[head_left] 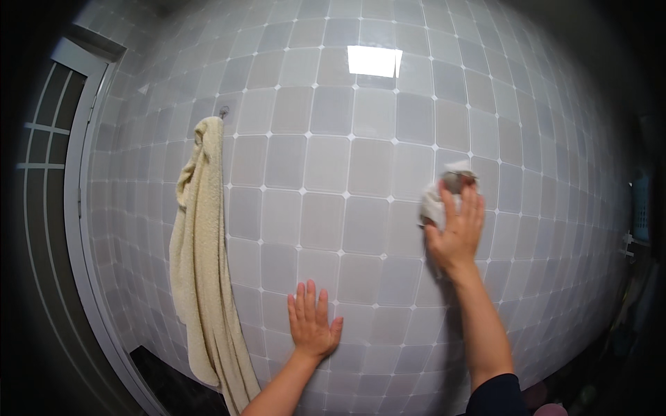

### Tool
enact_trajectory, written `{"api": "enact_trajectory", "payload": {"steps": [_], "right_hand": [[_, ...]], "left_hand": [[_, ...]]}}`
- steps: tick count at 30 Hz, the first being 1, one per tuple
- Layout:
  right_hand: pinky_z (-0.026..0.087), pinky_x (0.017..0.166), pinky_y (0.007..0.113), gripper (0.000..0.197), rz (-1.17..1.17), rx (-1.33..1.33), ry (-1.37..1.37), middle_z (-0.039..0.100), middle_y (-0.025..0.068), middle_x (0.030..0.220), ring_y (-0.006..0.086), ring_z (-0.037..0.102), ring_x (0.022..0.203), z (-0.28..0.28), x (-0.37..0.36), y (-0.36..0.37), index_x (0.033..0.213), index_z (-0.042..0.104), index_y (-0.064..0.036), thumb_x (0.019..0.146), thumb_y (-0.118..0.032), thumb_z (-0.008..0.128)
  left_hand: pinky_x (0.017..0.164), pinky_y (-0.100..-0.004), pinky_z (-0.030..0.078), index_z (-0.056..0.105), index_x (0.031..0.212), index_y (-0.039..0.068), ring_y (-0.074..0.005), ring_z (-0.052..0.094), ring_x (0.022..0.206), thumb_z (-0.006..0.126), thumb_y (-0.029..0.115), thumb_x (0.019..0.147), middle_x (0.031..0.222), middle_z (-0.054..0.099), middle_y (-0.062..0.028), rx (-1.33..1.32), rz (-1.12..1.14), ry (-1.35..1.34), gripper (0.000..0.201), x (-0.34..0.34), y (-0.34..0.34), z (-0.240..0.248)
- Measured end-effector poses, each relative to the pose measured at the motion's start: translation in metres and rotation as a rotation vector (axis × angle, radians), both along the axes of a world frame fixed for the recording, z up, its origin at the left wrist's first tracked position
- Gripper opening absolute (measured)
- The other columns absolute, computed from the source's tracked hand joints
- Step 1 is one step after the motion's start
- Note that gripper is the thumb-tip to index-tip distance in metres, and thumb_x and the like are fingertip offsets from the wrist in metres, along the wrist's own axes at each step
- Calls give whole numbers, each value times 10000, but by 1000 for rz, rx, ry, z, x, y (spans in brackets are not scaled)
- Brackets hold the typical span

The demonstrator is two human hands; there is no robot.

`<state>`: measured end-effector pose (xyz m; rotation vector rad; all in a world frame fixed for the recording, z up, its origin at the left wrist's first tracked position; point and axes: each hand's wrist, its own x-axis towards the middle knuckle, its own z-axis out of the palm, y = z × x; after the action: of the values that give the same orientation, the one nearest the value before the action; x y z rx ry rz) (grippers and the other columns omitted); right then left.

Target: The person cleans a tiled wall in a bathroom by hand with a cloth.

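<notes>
Dark sleeve point(496, 396) sat nearest, on the right arm. Right hand point(458, 234) was up at the tiled wall point(326, 163), laid over a whitish cloth point(431, 206) right of centre; motion blur, couldn't tell if its grip pinched the cloth. Left hand point(312, 329) was lower, palm toward the wall, grip spread. Yellow towel point(208, 243) hung from a hook point(223, 110) at left.

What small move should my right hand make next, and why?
I'd probably slide the crumpled cloth sideways along the tiled wall: your right hand seems to press it there, while your empty left hand appears to rest flat lower down.
</notes>
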<state>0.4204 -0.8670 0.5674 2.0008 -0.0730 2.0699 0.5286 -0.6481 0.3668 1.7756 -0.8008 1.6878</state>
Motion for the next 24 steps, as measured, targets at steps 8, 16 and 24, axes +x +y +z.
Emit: {"api": "enact_trajectory", "payload": {"steps": [8,16,24], "right_hand": [[202,1138,486,679,398,-406,154,397,182,1407,327,292,1378,12,93,163,1265,572,-199,631,-355,755],[209,1133,470,662,379,-496,83,395,191,1415,339,308,1365,76,125,195,1257,558,-202,654,-414,729],[120,1152,506,618,75,-130,-76,352,238,1427,358,234,1391,107,51,55,1326,510,-194,757,-387,655]], "left_hand": [[1117,-552,167,429,1354,-2,-419,279,1358,519,374,877,1456,319,-244,52,97,52,613,0,3,0],[1129,-542,150,429,1357,2,-419,242,1375,554,362,845,1472,292,-244,79,130,71,639,3,2,-4],[1123,-556,148,395,1372,-24,-445,238,1371,495,340,877,1474,270,-268,103,143,33,622,1,3,-1]]}}
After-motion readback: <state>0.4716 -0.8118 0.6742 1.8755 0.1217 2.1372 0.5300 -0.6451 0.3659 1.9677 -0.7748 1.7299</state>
